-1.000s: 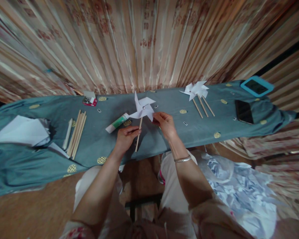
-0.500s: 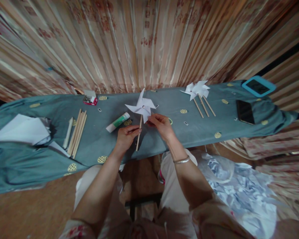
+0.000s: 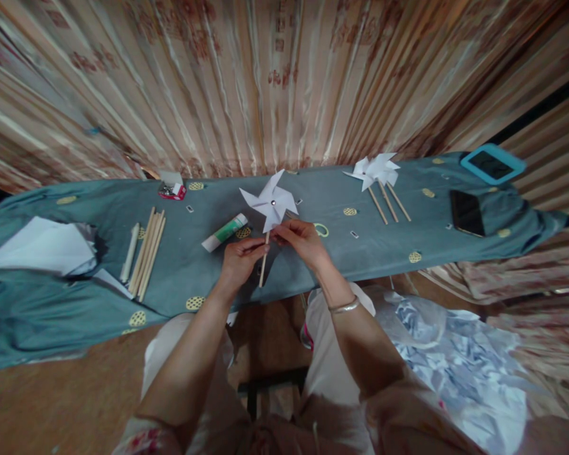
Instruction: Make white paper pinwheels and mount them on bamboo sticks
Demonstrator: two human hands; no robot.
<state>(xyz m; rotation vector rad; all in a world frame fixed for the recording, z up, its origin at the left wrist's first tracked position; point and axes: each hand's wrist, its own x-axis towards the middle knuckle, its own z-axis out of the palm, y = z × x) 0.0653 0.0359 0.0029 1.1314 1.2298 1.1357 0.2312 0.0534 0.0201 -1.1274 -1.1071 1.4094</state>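
A white paper pinwheel (image 3: 274, 201) with a silver pin at its centre stands on a thin wooden stick above the cloth. My left hand (image 3: 239, 262) is closed around the lower part of that stick. Higher up, the fingers of my right hand (image 3: 306, 243) are pinched at the stick just under the lowest blade. A glue stick (image 3: 225, 232) with a green label lies left of the pinwheel. Partly hidden behind my right hand is a pale green loop handle (image 3: 320, 230), seemingly of scissors.
Several wooden sticks (image 3: 146, 256), a white roll (image 3: 130, 253) and stacked paper (image 3: 40, 248) lie at left. A small red box (image 3: 172, 189) holds metal bits. Finished pinwheels (image 3: 377, 172), a phone (image 3: 467, 213) and a blue-framed tablet (image 3: 492, 164) lie right. Paper scraps (image 3: 474, 373) fill a bag below.
The pinwheel's blades have turned slightly. My right hand has shifted a little left and down, from a blade's edge to the stick beneath it. My left hand has stayed put.
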